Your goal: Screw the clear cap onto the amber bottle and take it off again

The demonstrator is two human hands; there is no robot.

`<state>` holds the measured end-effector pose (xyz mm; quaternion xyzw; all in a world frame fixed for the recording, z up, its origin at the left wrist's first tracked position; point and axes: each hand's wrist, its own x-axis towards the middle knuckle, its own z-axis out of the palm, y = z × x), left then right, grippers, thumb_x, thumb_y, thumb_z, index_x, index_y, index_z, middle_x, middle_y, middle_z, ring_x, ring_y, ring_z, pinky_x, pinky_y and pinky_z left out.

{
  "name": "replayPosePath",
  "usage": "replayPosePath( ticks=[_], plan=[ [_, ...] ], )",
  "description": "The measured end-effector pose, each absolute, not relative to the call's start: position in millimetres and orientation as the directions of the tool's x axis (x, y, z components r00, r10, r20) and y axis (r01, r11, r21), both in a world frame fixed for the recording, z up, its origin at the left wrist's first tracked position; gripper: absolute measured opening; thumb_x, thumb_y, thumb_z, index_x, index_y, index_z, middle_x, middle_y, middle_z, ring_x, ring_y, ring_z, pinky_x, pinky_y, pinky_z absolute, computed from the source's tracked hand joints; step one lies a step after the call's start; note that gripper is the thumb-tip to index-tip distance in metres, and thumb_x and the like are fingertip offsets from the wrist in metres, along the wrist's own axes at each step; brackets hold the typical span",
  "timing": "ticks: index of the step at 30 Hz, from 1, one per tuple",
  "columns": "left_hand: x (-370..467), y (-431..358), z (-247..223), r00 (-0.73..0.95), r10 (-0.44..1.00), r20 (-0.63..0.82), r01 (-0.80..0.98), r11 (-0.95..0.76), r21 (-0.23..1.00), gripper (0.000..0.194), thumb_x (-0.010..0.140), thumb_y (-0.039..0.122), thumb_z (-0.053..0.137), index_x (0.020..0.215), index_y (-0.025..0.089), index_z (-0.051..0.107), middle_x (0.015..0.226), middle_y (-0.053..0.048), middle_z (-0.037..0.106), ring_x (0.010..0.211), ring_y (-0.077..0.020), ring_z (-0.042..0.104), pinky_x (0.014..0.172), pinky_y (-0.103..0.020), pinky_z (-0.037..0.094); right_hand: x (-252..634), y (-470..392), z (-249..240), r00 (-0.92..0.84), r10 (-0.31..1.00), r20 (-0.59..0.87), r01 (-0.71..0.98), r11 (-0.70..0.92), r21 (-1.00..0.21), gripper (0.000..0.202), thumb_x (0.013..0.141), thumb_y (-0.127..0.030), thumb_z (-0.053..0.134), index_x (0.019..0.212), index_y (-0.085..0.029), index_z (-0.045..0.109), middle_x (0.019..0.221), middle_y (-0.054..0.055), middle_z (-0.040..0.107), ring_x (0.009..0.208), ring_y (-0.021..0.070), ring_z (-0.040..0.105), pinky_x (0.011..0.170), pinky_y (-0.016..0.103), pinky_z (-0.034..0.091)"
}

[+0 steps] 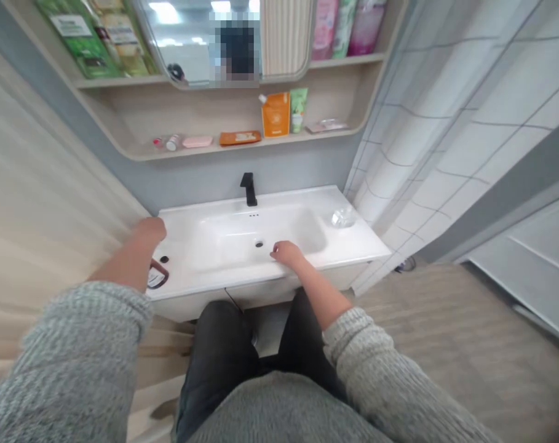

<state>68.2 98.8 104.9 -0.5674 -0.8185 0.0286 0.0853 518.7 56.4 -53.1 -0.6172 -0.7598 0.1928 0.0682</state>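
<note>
My left hand (pixel 152 230) is at the left end of the white washbasin counter (pixel 357 240), against the cream curtain. Motion blurs it and its fingers are hidden. Below it on the counter are a small black round piece (pixel 164 259) and a dark brown bottle with a white label (pixel 157 274), which my forearm partly covers. My right hand (pixel 287 253) hovers over the front of the sink basin (pixel 224 240), right of the drain (pixel 259 244). Its fingers are curled in, and nothing shows in them.
A black faucet (pixel 249 189) stands behind the basin. Crumpled clear plastic (pixel 342 217) lies on the counter's right side. Above, a shelf (pixel 187 154) holds an orange pouch (pixel 276 115), a green tube (pixel 298 109) and small items under a mirror (pixel 200 43). A checked curtain (pixel 399 147) hangs right.
</note>
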Motion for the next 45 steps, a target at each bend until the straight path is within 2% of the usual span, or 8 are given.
replayPosePath(
  ticks=[4,9,15,26,28,31,35,45],
  plan=[
    [104,107,108,-0.257,0.966,0.042,0.952,0.26,-0.162,0.031,0.093,0.025,0.065,0.12,0.014,0.078,0.125,-0.018,0.076,0.113,-0.0299,0.07,0.1,-0.039,0.054,519,58,-53,-0.235,0.963,-0.132,0.908,0.169,-0.383,0.026,0.097,-0.035,0.069,0.112,-0.022,0.085,0.12,0.012,0.083,0.116,0.0287,0.076,0.096,0.032,0.056],
    [190,68,60,0.019,0.969,0.245,0.996,-0.039,0.078,0.04,0.104,0.034,0.055,0.141,0.026,0.071,0.142,-0.012,0.069,0.122,-0.0302,0.07,0.106,-0.038,0.056,520,58,-53,-0.209,0.967,-0.147,0.913,0.138,-0.385,0.027,0.096,-0.037,0.069,0.112,-0.023,0.086,0.12,0.011,0.083,0.118,0.0286,0.075,0.097,0.031,0.056],
    [244,18,-28,0.07,0.968,0.241,0.945,-0.142,0.294,0.04,0.108,0.027,0.05,0.144,0.024,0.067,0.142,-0.012,0.067,0.117,-0.0236,0.073,0.106,-0.032,0.055,521,54,-52,-0.15,0.983,-0.109,0.919,0.098,-0.382,0.028,0.098,-0.037,0.067,0.115,-0.024,0.085,0.121,0.01,0.084,0.117,0.0274,0.076,0.095,0.03,0.057],
    [247,18,-39,0.194,0.958,0.211,0.939,-0.243,0.244,0.04,0.106,0.022,0.052,0.143,0.026,0.069,0.143,-0.011,0.068,0.126,-0.0274,0.069,0.11,-0.037,0.055,500,46,-46,-0.241,0.97,-0.024,0.893,0.212,-0.398,0.032,0.096,-0.027,0.069,0.127,-0.022,0.078,0.114,0.009,0.082,0.114,0.0271,0.075,0.103,0.035,0.056],
    [248,17,-39,0.212,0.95,0.229,0.934,-0.266,0.239,0.041,0.107,0.021,0.05,0.144,0.026,0.068,0.144,-0.011,0.067,0.126,-0.0279,0.069,0.11,-0.038,0.055,484,47,-49,-0.293,0.955,0.042,0.835,0.277,-0.476,0.046,0.093,-0.025,0.073,0.138,-0.022,0.072,0.121,0.008,0.08,0.115,0.0254,0.074,0.106,0.035,0.056],
    [248,18,-39,0.207,0.956,0.206,0.936,-0.254,0.242,0.042,0.106,0.02,0.05,0.144,0.025,0.069,0.145,-0.011,0.067,0.124,-0.0284,0.071,0.108,-0.039,0.056,460,52,-58,-0.383,0.913,0.14,0.72,0.39,-0.574,0.078,0.084,-0.022,0.081,0.157,-0.024,0.055,0.151,0.011,0.065,0.13,0.0252,0.069,0.115,0.037,0.053],
    [247,21,-39,0.225,0.961,0.161,0.929,-0.261,0.263,0.042,0.106,0.018,0.052,0.143,0.026,0.069,0.146,-0.01,0.067,0.124,-0.0273,0.071,0.109,-0.038,0.056,447,61,-70,-0.437,0.886,0.155,0.675,0.437,-0.594,0.099,0.079,-0.02,0.085,0.168,-0.021,0.04,0.169,0.018,0.047,0.149,0.0302,0.056,0.128,0.044,0.044],
    [246,18,-42,0.349,0.917,0.193,0.86,-0.395,0.323,0.042,0.106,0.021,0.055,0.146,0.026,0.066,0.149,-0.008,0.068,0.131,-0.0258,0.068,0.115,-0.037,0.053,454,66,-77,-0.38,0.913,0.146,0.719,0.391,-0.574,0.085,0.075,-0.019,0.087,0.152,-0.018,0.053,0.148,0.014,0.064,0.125,0.0261,0.069,0.116,0.038,0.052]
  ],
)
